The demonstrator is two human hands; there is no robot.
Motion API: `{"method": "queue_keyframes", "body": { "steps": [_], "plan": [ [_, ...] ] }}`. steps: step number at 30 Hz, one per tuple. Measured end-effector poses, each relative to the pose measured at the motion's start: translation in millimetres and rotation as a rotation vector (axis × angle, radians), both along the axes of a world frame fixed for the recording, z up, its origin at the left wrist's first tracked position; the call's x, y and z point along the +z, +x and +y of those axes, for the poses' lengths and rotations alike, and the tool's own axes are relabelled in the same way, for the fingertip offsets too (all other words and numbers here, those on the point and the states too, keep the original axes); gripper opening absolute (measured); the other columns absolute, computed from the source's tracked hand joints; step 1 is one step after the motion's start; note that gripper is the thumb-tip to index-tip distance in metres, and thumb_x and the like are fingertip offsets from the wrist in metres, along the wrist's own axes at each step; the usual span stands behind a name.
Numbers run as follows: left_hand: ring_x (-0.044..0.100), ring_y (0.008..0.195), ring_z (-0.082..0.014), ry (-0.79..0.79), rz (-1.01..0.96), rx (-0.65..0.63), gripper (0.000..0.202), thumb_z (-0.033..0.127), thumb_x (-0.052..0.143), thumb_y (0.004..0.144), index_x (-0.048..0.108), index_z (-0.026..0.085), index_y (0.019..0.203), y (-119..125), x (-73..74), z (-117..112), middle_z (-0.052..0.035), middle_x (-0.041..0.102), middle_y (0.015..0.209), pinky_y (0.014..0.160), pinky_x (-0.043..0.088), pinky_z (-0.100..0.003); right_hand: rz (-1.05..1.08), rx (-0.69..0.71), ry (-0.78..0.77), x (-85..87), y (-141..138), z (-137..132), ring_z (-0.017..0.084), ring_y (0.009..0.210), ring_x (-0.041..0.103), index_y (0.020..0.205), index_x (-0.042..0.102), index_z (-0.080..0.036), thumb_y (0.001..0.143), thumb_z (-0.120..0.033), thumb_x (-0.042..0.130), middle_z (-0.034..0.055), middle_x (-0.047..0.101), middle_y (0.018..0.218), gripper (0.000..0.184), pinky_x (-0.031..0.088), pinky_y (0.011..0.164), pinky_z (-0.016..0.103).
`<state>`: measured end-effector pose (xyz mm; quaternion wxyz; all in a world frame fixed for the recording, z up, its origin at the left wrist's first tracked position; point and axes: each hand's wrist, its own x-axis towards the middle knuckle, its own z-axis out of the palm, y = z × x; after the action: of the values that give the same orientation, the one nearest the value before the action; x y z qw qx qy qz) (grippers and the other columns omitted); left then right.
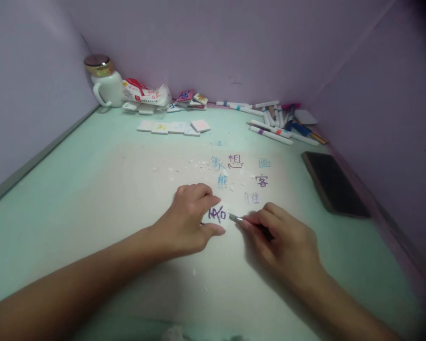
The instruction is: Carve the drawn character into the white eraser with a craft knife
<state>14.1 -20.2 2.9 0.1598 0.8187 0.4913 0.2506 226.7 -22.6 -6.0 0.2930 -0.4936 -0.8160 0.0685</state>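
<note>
From here everything looks dim, the light soft and seemingly from above. Blurry shadows lie below the left forearm (102, 267) and beside the right hand (287, 234). The right wall (379, 94) darkens to black at its top corner; outer edges look smeared.

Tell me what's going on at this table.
A person's right hand grips a slim metal-tipped tool, its tip beside a bold purple character. The left hand frames that character between thumb and fingers; whether it pinches a piece there is hard to tell. White scraps lie scattered beyond the hands, near other blue and purple characters. White tiles and marker pens lie farther back, with a phone to the right.
</note>
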Motion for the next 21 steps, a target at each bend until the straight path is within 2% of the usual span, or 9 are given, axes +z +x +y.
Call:
{"method": "queue_keyframes", "body": {
  "steps": [21],
  "plan": [
    [0.057,0.091,-0.0250,0.037,-0.002,0.020,0.031,0.025,0.077,0.069,0.066,0.013,0.096,1.6,0.8,-0.3,-0.0092,0.061,0.098,0.085,0.046,-0.044,-0.028,0.087,0.035,1.9,2.6,-1.3,0.011,0.051,0.046,0.072,0.065,-0.017,0.085,-0.024,0.056,-0.0011,0.051,0.061,0.018,0.029,0.046,0.024]
  ]
}}
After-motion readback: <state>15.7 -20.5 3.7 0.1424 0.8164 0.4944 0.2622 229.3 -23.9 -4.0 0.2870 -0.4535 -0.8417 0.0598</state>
